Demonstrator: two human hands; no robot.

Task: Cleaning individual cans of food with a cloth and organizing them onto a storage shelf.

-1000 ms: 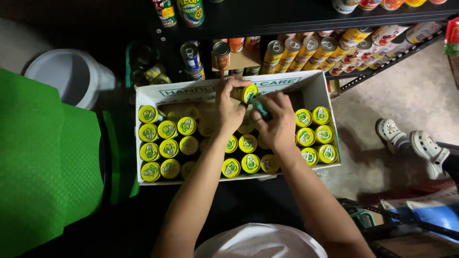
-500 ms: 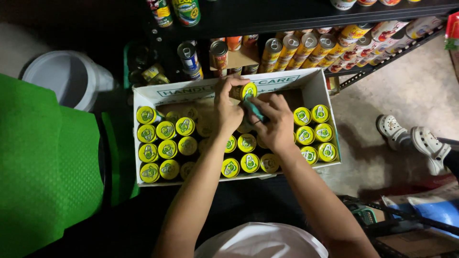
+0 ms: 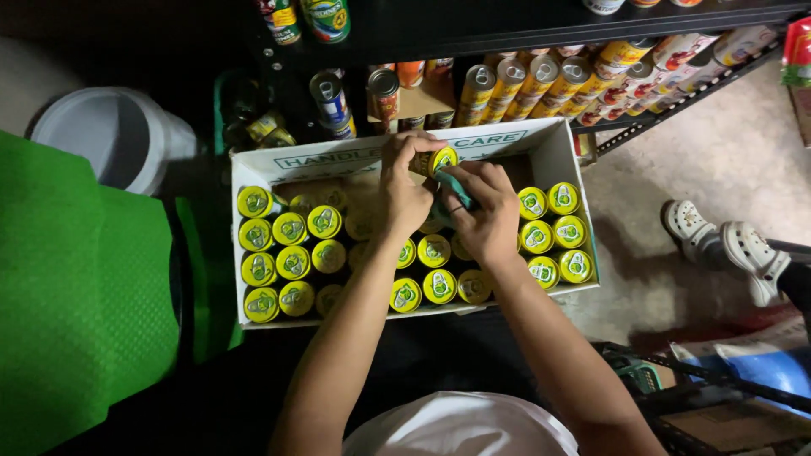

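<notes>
A white cardboard box sits open on the floor below a dark shelf, and everything else is placed from it. Over the box's middle, near its far wall, the left hand has its grip clamped on a yellow-topped can, lifted and tilted above the others. The right hand is just beside it, its grip closed on a teal cloth that is pressed against the side of that can. Inside the box, rows of yellow-topped cans stand upright at the left end, more stand along the near wall and at the right end, and some are hidden under the hands. Beyond the box's far wall, tall cans lean in a row on the lower shelf. Left of the box lies a green mat, with a white bucket past it. Right of the box, on the bare floor, stand another person's white clogs.
</notes>
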